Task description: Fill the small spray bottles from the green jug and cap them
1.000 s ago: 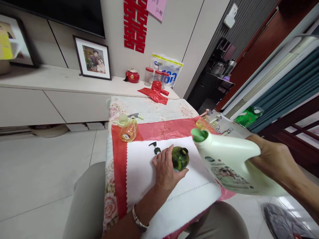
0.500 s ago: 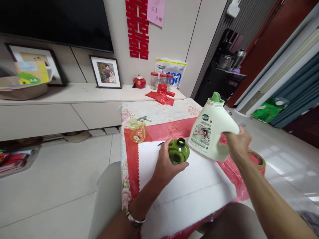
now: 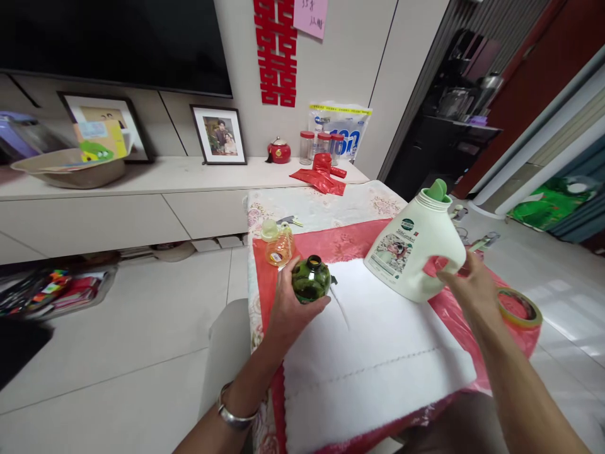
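Observation:
A round green glass bottle [image 3: 311,287] with an open dark neck is clasped in my left hand [image 3: 288,309], tilted slightly above the white cloth [image 3: 378,359]. Beside it on the cloth lies a thin pale tube [image 3: 341,308] with a dark end piece, partly behind the bottle. My right hand [image 3: 470,284] is curled at the handle of a pale green detergent jug [image 3: 401,249]. The jug appears to rest on the cloth, with a green spout [image 3: 437,190] showing in its uncapped mouth. Near my left fingertips stands a small clear bottle of amber liquid [image 3: 278,246].
A roll of tape [image 3: 520,308] lies on red plastic sheeting at the right. Scissors [image 3: 290,221] are behind the amber bottle. Beyond the table, a cabinet [image 3: 179,173] carries framed photos, red-lidded jars [image 3: 306,148] and a red pot [image 3: 278,151].
My left hand has drawn the green bottle leftward, away from the jug, and the tube on the cloth now shows. The jug has settled lower while my right hand stays at its handle. The view has shifted left.

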A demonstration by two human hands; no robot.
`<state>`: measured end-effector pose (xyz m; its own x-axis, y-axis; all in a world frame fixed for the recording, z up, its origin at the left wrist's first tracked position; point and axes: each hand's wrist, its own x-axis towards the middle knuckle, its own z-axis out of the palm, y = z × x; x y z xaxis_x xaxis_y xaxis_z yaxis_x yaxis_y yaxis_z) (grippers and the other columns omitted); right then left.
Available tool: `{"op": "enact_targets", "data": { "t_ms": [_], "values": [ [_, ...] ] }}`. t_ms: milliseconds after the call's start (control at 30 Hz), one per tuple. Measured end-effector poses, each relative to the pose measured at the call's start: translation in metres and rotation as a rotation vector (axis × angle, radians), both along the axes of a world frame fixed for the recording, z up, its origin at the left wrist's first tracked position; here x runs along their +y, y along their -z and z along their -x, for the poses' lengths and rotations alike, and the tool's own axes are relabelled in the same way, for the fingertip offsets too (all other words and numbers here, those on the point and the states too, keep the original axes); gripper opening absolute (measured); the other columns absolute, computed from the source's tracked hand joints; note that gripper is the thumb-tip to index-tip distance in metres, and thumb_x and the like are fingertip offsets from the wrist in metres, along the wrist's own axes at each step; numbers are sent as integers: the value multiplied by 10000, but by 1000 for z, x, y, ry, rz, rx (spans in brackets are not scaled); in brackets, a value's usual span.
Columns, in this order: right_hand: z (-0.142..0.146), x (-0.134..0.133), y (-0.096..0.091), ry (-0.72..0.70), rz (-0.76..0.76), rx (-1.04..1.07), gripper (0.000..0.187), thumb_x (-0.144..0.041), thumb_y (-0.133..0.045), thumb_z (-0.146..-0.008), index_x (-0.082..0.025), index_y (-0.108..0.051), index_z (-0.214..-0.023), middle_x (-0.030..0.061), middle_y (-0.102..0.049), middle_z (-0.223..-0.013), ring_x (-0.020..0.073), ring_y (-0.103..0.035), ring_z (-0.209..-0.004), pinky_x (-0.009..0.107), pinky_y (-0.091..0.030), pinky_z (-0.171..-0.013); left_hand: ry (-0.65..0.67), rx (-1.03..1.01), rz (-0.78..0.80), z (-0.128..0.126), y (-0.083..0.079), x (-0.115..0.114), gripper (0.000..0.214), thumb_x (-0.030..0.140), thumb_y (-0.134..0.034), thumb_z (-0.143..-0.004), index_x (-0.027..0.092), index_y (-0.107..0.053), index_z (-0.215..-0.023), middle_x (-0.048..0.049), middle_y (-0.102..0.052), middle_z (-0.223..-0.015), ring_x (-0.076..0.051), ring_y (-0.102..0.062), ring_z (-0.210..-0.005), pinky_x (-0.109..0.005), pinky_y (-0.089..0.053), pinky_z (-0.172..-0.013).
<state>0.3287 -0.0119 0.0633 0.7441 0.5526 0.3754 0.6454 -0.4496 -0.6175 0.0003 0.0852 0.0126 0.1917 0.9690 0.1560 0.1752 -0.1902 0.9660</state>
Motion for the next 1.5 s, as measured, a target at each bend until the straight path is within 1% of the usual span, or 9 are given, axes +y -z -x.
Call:
{"op": "enact_targets", "data": {
  "t_ms": [100,167,267,433,600,767,967,1200,1500],
  "values": [
    [42,-20,2,41,-60,-110,613,-445,-568,-847,-169,-485,-1388,179,-581,-1236,291,-575,-1059,407,-473,-836,-36,12,12,6,2,-2,864,260,-807,-628,232,-405,-1392,-112,-544,-1362,-310,-542,-1274,-496,-436,-1071],
    [76,-12,12,-227,14,-1,466,-470,-455,-901,-153,-563,-1226,130,-630,-1055,242,-612,-877,388,-494,-785,-53,34,10,7,5,-4,858,267,-805,-625,235,-411,-1387,-106,-540,-1359,-312,-530,-1280,-505,-423,-1084],
    [123,30,33,-525,212,89,313,-407,-541,-883,-172,-655,-1055,73,-662,-981,178,-621,-815,314,-500,-791,-62,57,8,5,10,-8,866,283,-800,-621,228,-404,-1389,-110,-518,-1365,-313,-511,-1289,-515,-405,-1099],
    [167,98,57,-585,397,143,281,-400,-669,-894,-135,-643,-983,64,-641,-998,188,-610,-938,398,-496,-900,-71,81,-38,3,17,-12,883,269,-789,-604,227,-396,-1394,-112,-512,-1330,-319,-507,-1272,-520,-407,-1094],
    [152,101,42,-607,225,290,304,-430,-701,-849,-135,-649,-904,55,-650,-891,202,-618,-885,415,-502,-872,-89,110,-32,2,18,-14,872,234,-786,-584,231,-420,-1375,-96,-538,-1258,-322,-531,-1221,-522,-432,-1062],
    [132,79,-21,-668,-226,489,543,-579,-608,-829,-207,-605,-1224,83,-669,-1148,223,-644,-1014,381,-515,-865,-24,121,-37,-8,15,-19,872,194,-790,-574,226,-422,-1364,-98,-547,-1243,-317,-547,-1190,-508,-448,-1038],
    [152,61,-71,-752,-716,715,348,-348,-796,-747,-257,-686,-1064,43,-671,-1119,205,-654,-991,406,-520,-893,26,126,-74,-27,14,-28,885,168,-801,-548,248,-432,-1348,-78,-564,-1218,-322,-555,-1176,-512,-440,-1041],
    [159,62,-44,-806,-709,802,346,-342,-794,-766,-269,-673,-1082,28,-678,-1117,187,-664,-948,429,-506,-963,69,126,-93,-38,11,-37,906,156,-786,-559,248,-400,-1373,-83,-552,-1254,-308,-539,-1183,-497,-432,-1053],
    [149,39,12,-857,-356,870,321,-398,-762,-816,-255,-711,-1099,54,-692,-1145,226,-632,-1078,403,-487,-989,64,143,-194,-45,1,-32,880,182,-802,-547,234,-421,-1339,-82,-574,-1214,-301,-558,-1135,-474,-453,-988]
  ]
}}
